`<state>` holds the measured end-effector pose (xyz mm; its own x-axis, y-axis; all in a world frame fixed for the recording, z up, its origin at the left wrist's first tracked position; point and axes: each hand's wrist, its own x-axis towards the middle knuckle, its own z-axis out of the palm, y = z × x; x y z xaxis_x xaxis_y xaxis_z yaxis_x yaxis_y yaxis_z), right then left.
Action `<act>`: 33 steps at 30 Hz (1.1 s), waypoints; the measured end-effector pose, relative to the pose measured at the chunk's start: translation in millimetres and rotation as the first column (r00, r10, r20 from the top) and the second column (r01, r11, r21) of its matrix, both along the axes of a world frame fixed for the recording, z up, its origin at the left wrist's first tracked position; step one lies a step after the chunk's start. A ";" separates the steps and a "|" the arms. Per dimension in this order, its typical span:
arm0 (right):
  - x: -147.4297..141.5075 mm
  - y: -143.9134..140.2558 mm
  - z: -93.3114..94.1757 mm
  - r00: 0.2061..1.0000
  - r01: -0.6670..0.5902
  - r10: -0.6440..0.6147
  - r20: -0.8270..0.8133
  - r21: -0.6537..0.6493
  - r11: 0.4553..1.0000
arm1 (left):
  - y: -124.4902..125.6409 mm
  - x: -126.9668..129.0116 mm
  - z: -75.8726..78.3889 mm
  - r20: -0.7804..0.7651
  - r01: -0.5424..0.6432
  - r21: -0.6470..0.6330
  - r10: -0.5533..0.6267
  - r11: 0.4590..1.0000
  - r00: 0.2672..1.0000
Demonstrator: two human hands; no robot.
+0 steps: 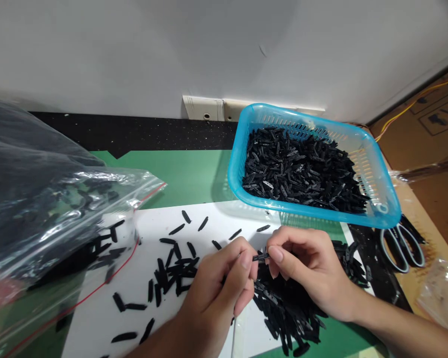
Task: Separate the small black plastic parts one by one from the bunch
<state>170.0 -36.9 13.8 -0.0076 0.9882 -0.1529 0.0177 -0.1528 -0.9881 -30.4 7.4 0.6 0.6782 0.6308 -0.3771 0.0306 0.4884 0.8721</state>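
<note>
Between the fingertips of both hands is a small, narrow black plastic piece (260, 257). My left hand (224, 278) pinches its left end, and my right hand (306, 266) has thumb and finger closed on its right end. Beneath my right hand spreads a dense pile of similar black pieces (294, 323), partly hidden by the hand. Left of my left hand, a looser group of black pieces (179, 273) lies scattered on a white sheet (93, 318). What else the curled fingers may hold is hidden.
A blue plastic basket (233, 174) full of black pieces stands behind the hands. On the left is a clear zip bag (59, 214) with black pieces inside. Scissors (403, 248) lie at right beside a cardboard box (429, 134). The green mat (171, 174) lies under the sheet.
</note>
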 end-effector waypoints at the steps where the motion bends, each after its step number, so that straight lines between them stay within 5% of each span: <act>1: -0.1 -0.2 -0.3 1.000 -0.003 0.003 -0.004 0.002 1.000 | 0.2 -0.3 -0.4 0.003 -0.001 0.000 0.001 1.000 1.000; 26: -3.8 -4.8 -4.4 0.998 0.035 -0.038 0.049 0.058 0.998 | -1.9 0.4 -2.9 0.071 -0.065 0.031 0.062 0.997 0.996; 30: 2.9 -7.9 8.2 0.966 0.001 -0.069 0.247 0.264 0.964 | -2.1 1.3 -1.3 0.046 -0.089 -0.003 0.089 0.996 0.995; 33: 24.1 -5.2 21.8 0.816 -0.093 -0.261 0.516 0.562 0.822 | -1.2 1.6 0.7 0.030 -0.097 -0.039 0.098 0.995 0.995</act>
<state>194.1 -42.1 35.6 -0.0105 0.8916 0.4528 0.5930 0.3701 -0.7151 -28.8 6.2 1.3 0.6262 0.6801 -0.3812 -0.0457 0.5201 0.8529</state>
